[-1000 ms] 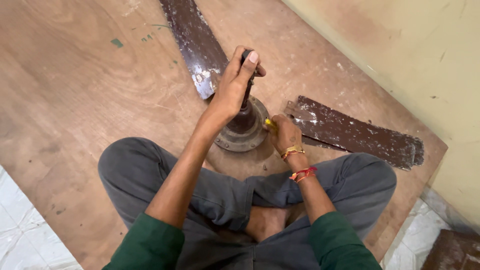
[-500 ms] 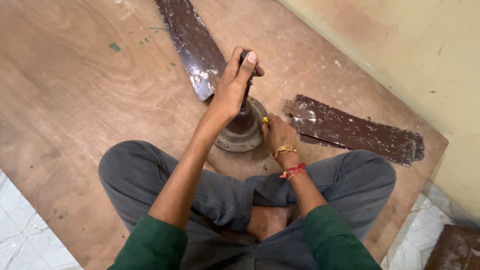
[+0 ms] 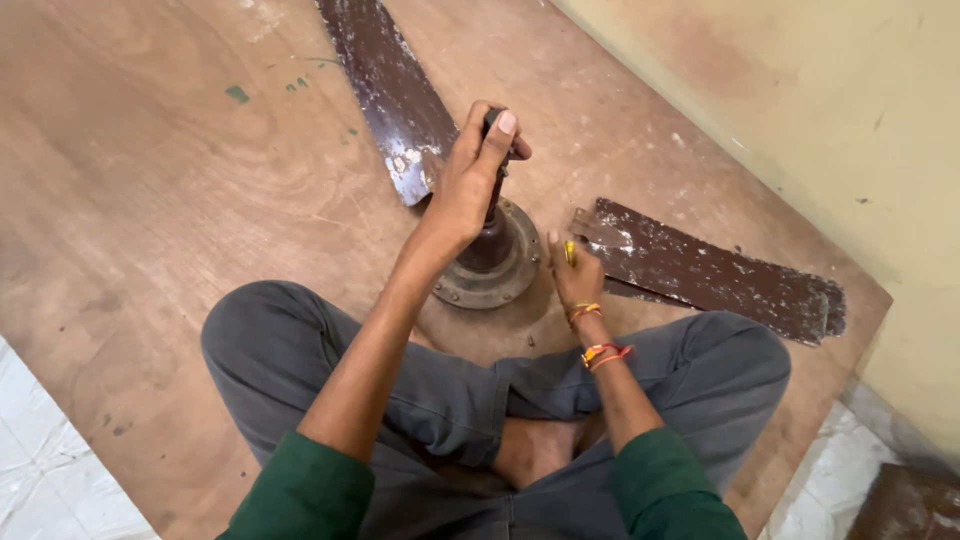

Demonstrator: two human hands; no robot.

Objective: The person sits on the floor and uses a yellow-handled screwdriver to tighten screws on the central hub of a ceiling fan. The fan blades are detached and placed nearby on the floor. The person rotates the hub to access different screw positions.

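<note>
- My left hand is wrapped tight around the dark rod that stands up from the fan hub, thumb laid over the rod's top.
- My right hand sits just right of the hub, fingers pinched on a small yellow tool; its tip is near the hub's rim.
- The hub rests on the wooden worktop in front of my crossed legs.
- One brown blade runs up and left from the hub, another blade lies to its right.
</note>
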